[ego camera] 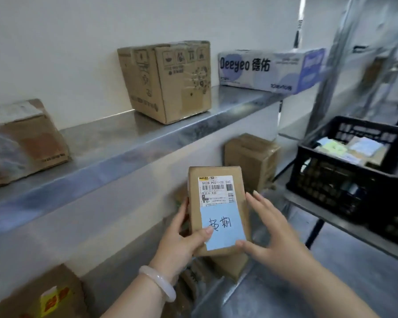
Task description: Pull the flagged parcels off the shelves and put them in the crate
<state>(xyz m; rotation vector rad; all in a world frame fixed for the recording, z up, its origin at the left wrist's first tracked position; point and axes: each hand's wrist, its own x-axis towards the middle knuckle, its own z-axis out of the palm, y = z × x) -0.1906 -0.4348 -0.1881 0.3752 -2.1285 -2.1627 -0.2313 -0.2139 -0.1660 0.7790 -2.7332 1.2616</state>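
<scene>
Cardboard parcel (pixel 218 210) with a blue flag note (pixel 223 226), dead centre, off the shelf, pinched between left hand (pixel 182 244) and right hand (pixel 276 237), fingers pressed on both edges. Black crate (pixel 354 171) over at 3 o'clock, already part full. Still to drop this one in. More boxes (pixel 168 81) up at 12 o'clock, flags not visible, can't tell.

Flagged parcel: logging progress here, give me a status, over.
Left hand and right hand both grip the parcel, blue note facing up. Not yet in black crate, which sits to the right, partly filled. Path looks clear.
</scene>
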